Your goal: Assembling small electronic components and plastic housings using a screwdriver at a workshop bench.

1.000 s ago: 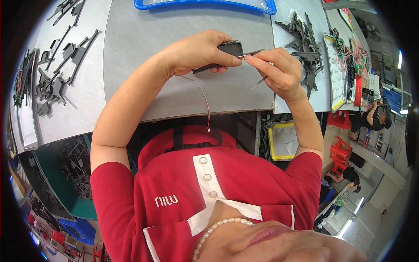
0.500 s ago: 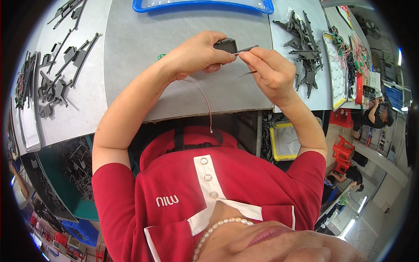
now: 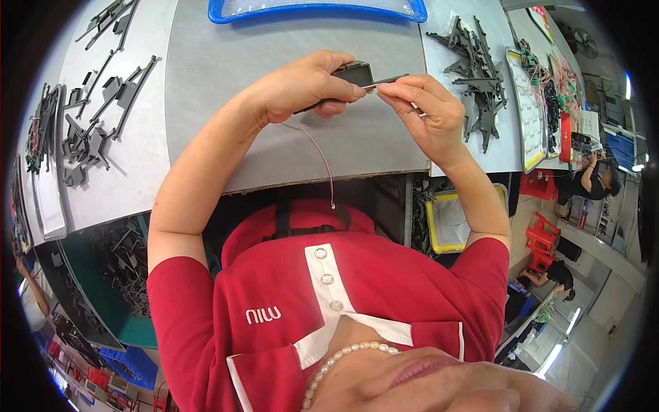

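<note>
My left hand (image 3: 312, 86) is closed around a dark grey plastic part (image 3: 357, 71) with a shallow box shape and a thin arm reaching right. A thin red-and-white wire (image 3: 322, 154) trails from under this hand past the table edge, its tip hanging in front of my red shirt. At the part's right side, my right hand (image 3: 427, 113) pinches a short stretch of wire between thumb and forefinger, close to the thin arm. A slim metal tool (image 3: 416, 110), mostly hidden, sticks out among the right hand's fingers.
A blue tray (image 3: 316, 12) stands at the table's far edge. Dark plastic parts lie in piles left (image 3: 89, 137) and right (image 3: 480, 82). Wire bundles (image 3: 566, 89) and a yellow-edged tray (image 3: 528, 117) are farther right. A green bin (image 3: 141, 333) of parts sits below the left side.
My right hand has turned slightly, and the slim tool that pointed left from it now shows only as a short end. The left hand and the part have barely shifted.
</note>
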